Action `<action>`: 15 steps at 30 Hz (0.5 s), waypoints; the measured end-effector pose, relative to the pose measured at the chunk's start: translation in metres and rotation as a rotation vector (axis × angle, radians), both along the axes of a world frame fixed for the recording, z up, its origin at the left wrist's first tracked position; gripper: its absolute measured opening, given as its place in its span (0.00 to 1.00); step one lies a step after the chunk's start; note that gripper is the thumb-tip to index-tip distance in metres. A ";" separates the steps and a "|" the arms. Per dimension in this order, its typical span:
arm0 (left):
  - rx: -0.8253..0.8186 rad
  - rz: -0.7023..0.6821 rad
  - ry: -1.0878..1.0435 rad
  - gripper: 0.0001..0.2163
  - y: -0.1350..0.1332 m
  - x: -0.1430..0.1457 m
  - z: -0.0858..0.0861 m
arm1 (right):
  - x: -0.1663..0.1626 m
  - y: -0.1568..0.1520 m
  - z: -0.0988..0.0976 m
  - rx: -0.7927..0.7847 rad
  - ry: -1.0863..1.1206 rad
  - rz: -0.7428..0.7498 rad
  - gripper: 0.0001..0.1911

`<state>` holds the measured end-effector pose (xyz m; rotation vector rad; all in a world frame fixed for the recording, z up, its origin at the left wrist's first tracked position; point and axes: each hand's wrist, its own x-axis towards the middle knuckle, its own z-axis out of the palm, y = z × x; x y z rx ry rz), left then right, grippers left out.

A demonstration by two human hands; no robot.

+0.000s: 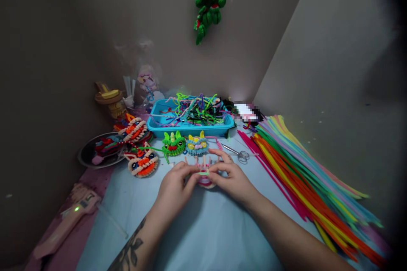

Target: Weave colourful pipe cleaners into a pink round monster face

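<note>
My left hand [178, 184] and my right hand [229, 175] meet over a small pink pipe-cleaner craft piece [205, 180] on the pale blue table [206, 228]. Both hands pinch a short light-green pipe cleaner [203, 173] that lies across the piece, one hand at each end. Thin pink stalks stick up from the piece between my fingers. Just beyond my hands lie a green pipe-cleaner face [173, 144] and a blue and yellow one [197, 145].
A blue tray [190, 128] of tangled pipe cleaners stands at the back. Scissors [238, 153] lie right of my hands. A long bundle of coloured pipe cleaners [311, 178] runs along the right. Orange and white figures [141, 163], a dark bowl [85, 154], a glue gun [71, 216] sit left. A green ornament [210, 0] hangs above.
</note>
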<state>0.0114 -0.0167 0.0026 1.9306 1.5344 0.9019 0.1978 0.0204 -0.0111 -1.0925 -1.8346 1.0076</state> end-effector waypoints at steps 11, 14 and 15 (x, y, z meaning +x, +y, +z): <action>-0.093 0.023 -0.092 0.07 0.001 0.005 0.000 | 0.000 -0.001 0.000 -0.034 -0.015 -0.069 0.02; -0.076 0.032 -0.096 0.06 0.001 0.005 0.000 | 0.001 0.001 -0.001 -0.082 0.005 -0.055 0.02; -0.072 0.032 -0.100 0.06 0.001 0.005 0.000 | 0.001 0.001 -0.002 -0.095 0.017 -0.047 0.02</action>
